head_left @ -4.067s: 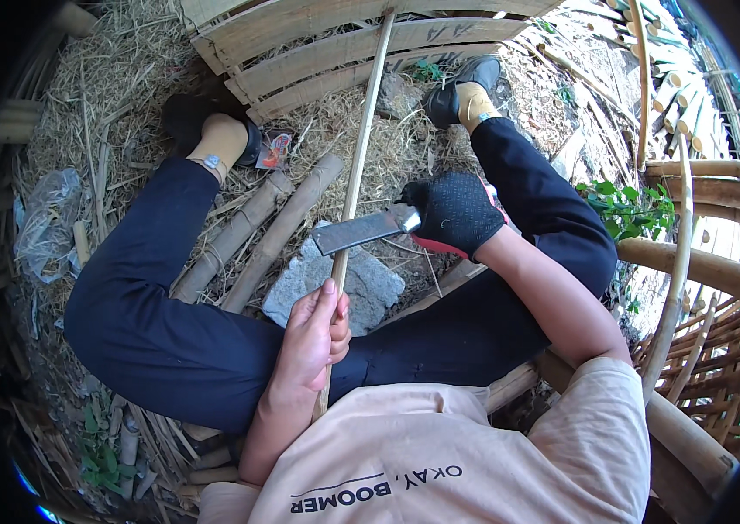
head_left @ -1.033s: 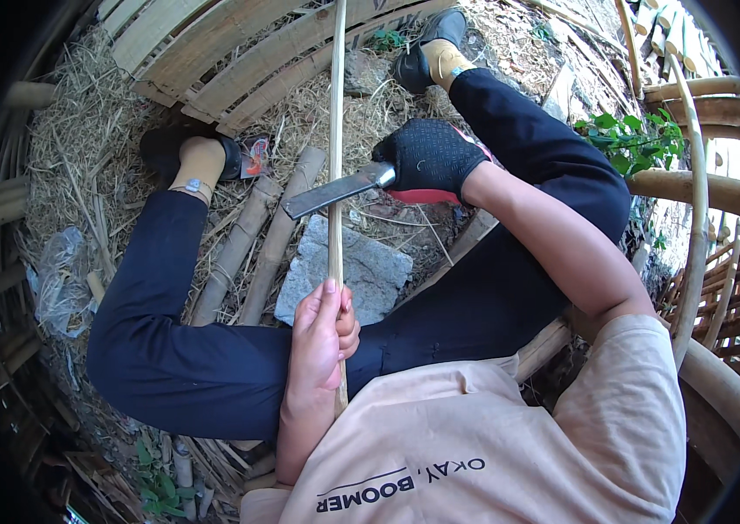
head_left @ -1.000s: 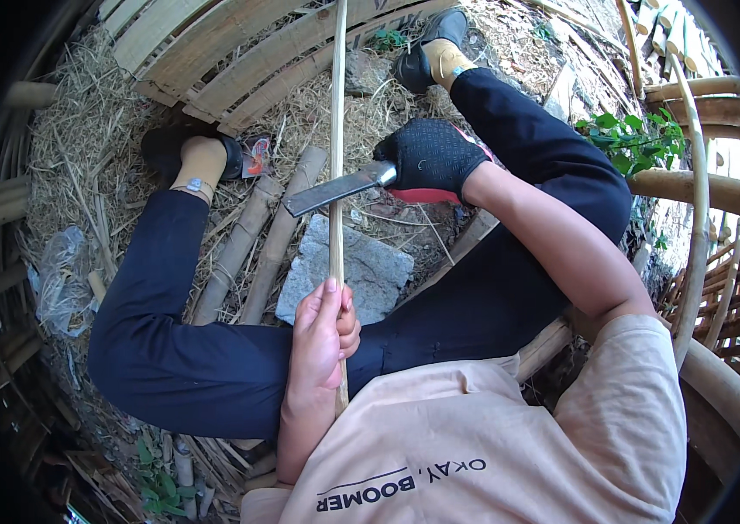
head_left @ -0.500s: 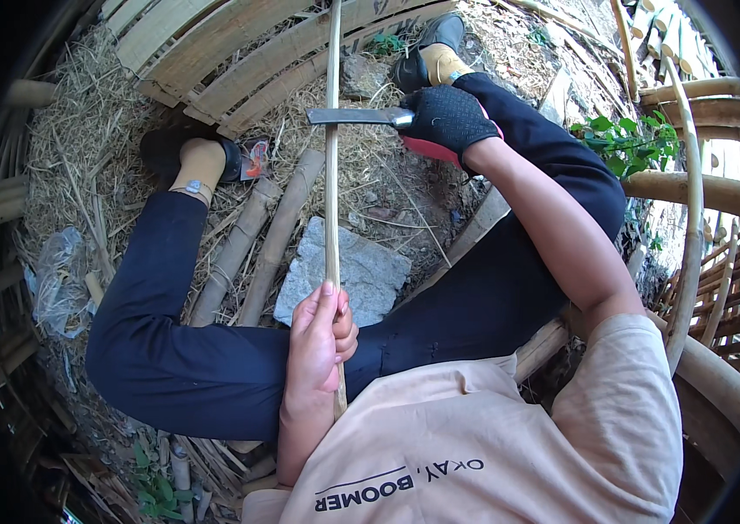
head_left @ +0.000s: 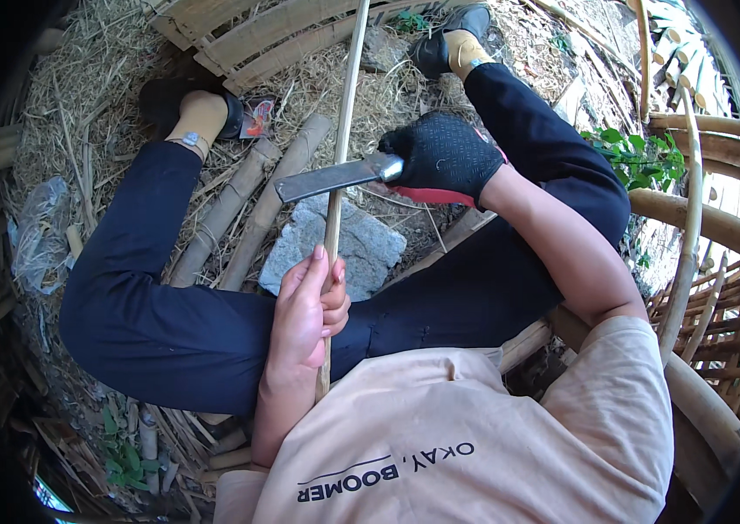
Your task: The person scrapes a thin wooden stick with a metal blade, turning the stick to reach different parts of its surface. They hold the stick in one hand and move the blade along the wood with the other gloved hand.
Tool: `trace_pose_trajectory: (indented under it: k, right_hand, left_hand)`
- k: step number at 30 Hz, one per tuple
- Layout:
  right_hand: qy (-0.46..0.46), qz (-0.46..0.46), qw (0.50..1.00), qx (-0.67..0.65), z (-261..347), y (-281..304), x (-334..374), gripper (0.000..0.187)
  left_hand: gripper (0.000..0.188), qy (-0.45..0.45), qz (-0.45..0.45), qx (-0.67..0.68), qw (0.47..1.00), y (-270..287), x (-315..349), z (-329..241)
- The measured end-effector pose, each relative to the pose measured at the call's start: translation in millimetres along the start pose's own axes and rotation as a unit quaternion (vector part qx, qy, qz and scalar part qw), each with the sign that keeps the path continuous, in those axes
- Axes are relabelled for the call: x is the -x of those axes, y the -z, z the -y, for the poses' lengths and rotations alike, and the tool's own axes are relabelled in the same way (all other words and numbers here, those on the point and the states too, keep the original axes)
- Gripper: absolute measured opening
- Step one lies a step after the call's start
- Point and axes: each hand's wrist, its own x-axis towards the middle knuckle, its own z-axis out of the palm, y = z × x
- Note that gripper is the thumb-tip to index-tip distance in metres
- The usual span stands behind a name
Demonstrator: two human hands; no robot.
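Note:
A long, pale bamboo strip [head_left: 347, 105] runs away from me, its near end by my shirt. My bare left hand [head_left: 307, 301] is closed round its lower part, thumb lying along it. My right hand [head_left: 447, 159], in a black and red glove, grips a knife [head_left: 326, 180] whose handle is hidden in the fist. The broad, square-ended blade crosses the strip a little beyond my left hand and appears to touch it. Below the blade, a grey stone block [head_left: 361, 244] rests on the ground between my legs.
Two bamboo poles [head_left: 278, 196] lie on the straw left of the stone. A slatted wooden panel [head_left: 274, 44] stands at the far side. Curved bamboo rails [head_left: 693, 218] and a leafy plant [head_left: 640, 157] are at the right. A clear plastic bag [head_left: 42, 236] lies at far left.
The knife has come toward me along the strip, closer to my left hand. The strip now leans with its far end to the right. My left hand keeps its hold.

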Motion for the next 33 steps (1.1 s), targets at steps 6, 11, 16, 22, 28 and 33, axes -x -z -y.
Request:
trace_pose_trajectory:
  k: [6,11,16,22,28,33]
  right_hand:
    - [-0.018,0.015,1.000,0.012,-3,-6,-2,0.027]
    - [-0.147,-0.074,0.985,0.047,-45,8,-28,0.025]
    - [-0.169,-0.160,0.973,0.009,-55,18,-22,0.031]
    - [-0.071,-0.097,0.992,-0.037,-2,12,10,0.032]
    - [-0.001,0.007,1.000,0.027,28,-10,13,0.026]
    - [-0.100,-0.056,0.993,0.014,3,1,-4,0.028]
  left_hand:
    - [0.037,0.002,-0.033,-0.055,0.998,-4,-2,7]
    - [0.037,-0.002,-0.030,-0.048,0.998,-2,4,7]
    - [0.037,0.019,-0.016,-0.032,0.999,-9,1,0]
    - [0.036,0.010,-0.012,-0.016,1.000,0,-4,-11]
    - [0.036,0.008,-0.018,-0.030,0.999,1,-7,-12]
    - [0.037,0.005,-0.016,-0.050,0.999,-2,-7,-7]
